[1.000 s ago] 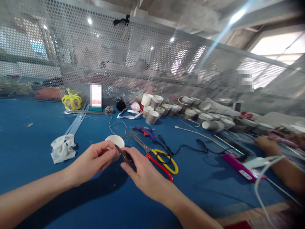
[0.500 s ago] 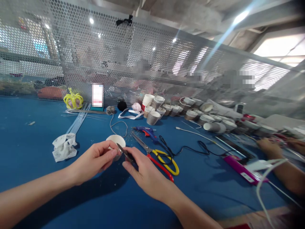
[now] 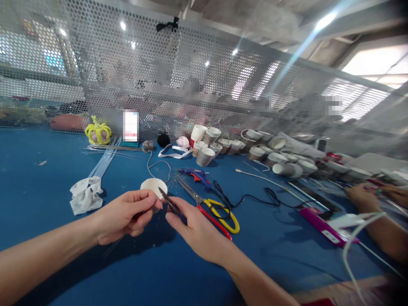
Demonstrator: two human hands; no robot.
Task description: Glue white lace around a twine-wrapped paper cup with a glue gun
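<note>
My left hand (image 3: 135, 212) is closed in a pinch, fingertips close to the tool's blades. A few thin clear strands (image 3: 112, 248) poke out below this hand, and its fingers seem to hold their other end. Small dark snips (image 3: 168, 199) are gripped in my right hand (image 3: 196, 227), their pointed tip up and to the left over the cup. The white paper cup (image 3: 154, 185) stands just behind my fingertips, its lower part hidden by them. Grey yarn (image 3: 164, 163) trails from a small ball (image 3: 148, 146) toward the cup.
Large scissors (image 3: 208, 204) with red and yellow handles and a blue glue gun (image 3: 196, 175) lie to the right. Crumpled white material (image 3: 86, 195) is at left. Several wrapped cups (image 3: 205, 156) line the mesh panel. Another person's hand (image 3: 361, 197) is at far right, near a purple power strip (image 3: 321, 227).
My left hand has turned and shifted slightly, and thin strands now show beneath it. The snips' tip has moved a little up and right. More of the cup's inside shows.
</note>
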